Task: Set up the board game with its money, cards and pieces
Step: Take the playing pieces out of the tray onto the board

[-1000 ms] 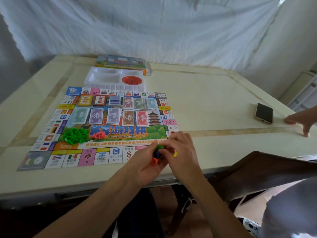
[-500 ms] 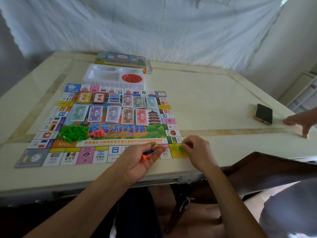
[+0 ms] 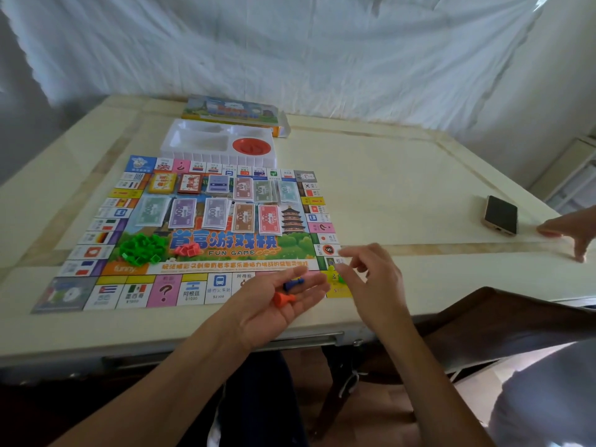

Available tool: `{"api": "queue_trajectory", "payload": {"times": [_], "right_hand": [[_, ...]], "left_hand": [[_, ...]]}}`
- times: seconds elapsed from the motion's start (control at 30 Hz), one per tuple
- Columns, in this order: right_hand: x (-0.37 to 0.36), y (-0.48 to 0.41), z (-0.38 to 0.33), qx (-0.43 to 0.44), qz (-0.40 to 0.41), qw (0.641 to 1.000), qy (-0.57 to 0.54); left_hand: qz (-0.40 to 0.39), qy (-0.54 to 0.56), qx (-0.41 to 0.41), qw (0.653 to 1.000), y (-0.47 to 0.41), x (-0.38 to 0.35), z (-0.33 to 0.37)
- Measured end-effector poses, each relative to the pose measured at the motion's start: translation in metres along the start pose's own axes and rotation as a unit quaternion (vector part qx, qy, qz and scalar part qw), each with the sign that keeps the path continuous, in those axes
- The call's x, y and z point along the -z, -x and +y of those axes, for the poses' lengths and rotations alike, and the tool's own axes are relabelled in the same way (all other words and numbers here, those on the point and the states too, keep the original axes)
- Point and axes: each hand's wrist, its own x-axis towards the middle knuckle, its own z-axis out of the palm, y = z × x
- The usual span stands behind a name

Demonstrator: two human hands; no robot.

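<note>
table (image 3: pixel 387 188) edge: l hand (image 3: pixel 274 308) palm-up cradling pawns (image 3: pixel 283 298), r hand (image 3: pixel 371 275) hovering.

We are reading the big blue title 首富游戏棋 across the middle of the board (image 3: pixel 296 250), with "FUN GAME" in yellow just under it and "funny" on the orange patch (image 3: pixel 124 269) at its near left. Along the near edge we are making out 古巴, 墨西哥, a large "?" on the pink square (image 3: pixel 164 290), 阿根廷 over "$1000", and 所得税. On the money we are picking out "10" on a reddish note (image 3: pixel 242 188), "50" on a green note (image 3: pixel 262 191) and "500" on a brown note (image 3: pixel 242 217); other print is blurring out.
</note>
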Motion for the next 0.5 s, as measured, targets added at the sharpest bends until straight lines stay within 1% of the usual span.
{"api": "queue_trajectory", "payload": {"times": [0.1, 0.17, 0.3, 0.4, 0.5], "right_hand": [[-0.005, 0.010, -0.020, 0.050, -0.079, 0.996, 0.006], [-0.009, 0.012, -0.024, 0.075, -0.103, 0.992, 0.024], [-0.011, 0.012, -0.023, 0.084, -0.102, 0.991, 0.026], [-0.011, 0.013, -0.024, 0.063, -0.101, 0.993, 0.002], [-0.011, 0.015, -0.027, 0.036, -0.098, 0.994, -0.043]], "left_hand": [[-0.044, -0.008, 0.010, 0.999, 0.004, -0.003, -0.003], [-0.066, -0.004, 0.012, 0.998, 0.007, -0.005, -0.004], [-0.072, -0.014, -0.001, 0.997, 0.010, -0.006, -0.003], [-0.072, -0.018, -0.005, 0.997, 0.010, -0.006, -0.003], [-0.064, -0.022, -0.005, 0.998, 0.008, -0.006, -0.005]]}}
